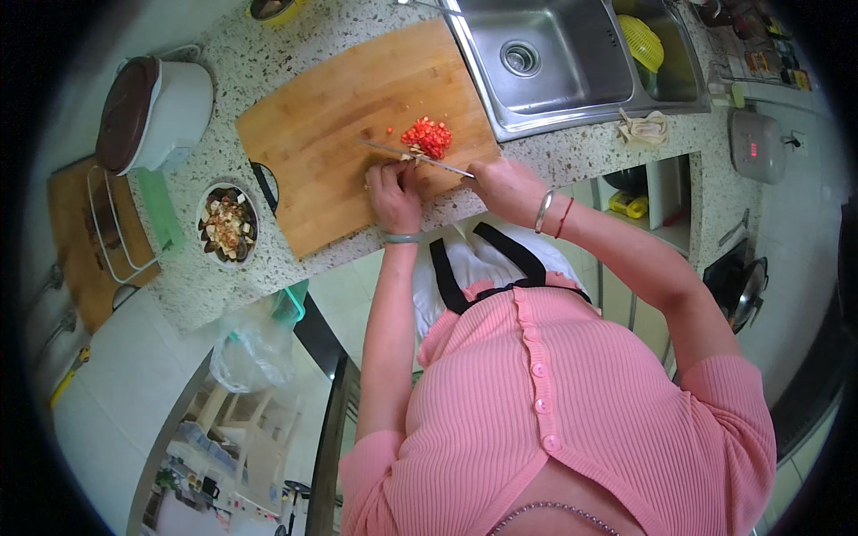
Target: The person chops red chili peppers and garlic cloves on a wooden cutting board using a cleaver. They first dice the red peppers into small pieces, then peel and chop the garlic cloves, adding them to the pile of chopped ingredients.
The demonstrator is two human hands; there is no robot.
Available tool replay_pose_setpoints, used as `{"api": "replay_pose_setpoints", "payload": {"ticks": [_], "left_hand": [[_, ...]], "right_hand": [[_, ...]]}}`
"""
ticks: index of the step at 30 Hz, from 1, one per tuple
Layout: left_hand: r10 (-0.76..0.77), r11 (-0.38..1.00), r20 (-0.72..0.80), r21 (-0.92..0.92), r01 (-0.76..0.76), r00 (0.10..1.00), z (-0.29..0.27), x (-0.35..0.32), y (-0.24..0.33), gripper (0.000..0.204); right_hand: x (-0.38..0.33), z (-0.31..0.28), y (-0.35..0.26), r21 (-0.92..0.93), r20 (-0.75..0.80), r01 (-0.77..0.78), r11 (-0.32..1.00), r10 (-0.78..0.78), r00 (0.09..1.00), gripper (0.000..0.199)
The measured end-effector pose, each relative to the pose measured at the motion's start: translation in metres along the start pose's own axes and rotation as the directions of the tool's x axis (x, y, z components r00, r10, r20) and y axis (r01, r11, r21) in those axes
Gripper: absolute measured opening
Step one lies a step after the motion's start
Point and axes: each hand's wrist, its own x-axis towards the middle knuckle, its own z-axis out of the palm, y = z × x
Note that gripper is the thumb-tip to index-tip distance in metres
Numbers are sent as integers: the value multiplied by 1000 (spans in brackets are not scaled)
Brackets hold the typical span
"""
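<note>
My right hand (508,189) is closed round the handle of a knife (447,167), whose thin blade lies slantwise over the wooden cutting board (331,116). Close to the near side of the blade, my left hand (393,195) rests on the board with its fingers curled down. Small pale pieces (410,157) show by the blade and the left fingertips; their kind is too small to tell. What the left fingers press on is mostly hidden. Just beyond the blade sits a heap of chopped red pepper (428,137), with a few bits scattered around it.
A bowl (202,234) of dark chunks topped with pale and brown bits stands left of the board. Farther left is a white pot-like appliance (183,103) with a dark lid. The steel sink (572,54), holding a yellow basket (640,43), lies at the far right.
</note>
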Motion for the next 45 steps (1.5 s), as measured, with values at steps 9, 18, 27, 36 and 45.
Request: {"api": "replay_pose_setpoints", "payload": {"ticks": [9, 18, 27, 36, 45], "left_hand": [[-22, 1000, 78, -14, 23, 997, -4, 0, -4, 13], [-33, 999, 30, -38, 34, 999, -1, -2, -1, 13], [-16, 1000, 107, 15, 14, 994, -8, 0, 1, 12], [67, 998, 126, 8, -69, 990, -18, 7, 3, 9], [-4, 1000, 18, -14, 5, 1000, -1, 2, 3, 13]], "right_hand": [[15, 29, 5, -29, -49, -29, 999, 27, 998, 23], [4, -4, -3, 13, 23, -10, 1000, 9, 1000, 29], [23, 30, 9, 53, -87, 7, 999, -2, 996, 18], [23, 5, 20, 66, -108, 50, 997, -42, 993, 26], [13, 0, 13, 1, -86, 33, 999, -33, 996, 28]]}}
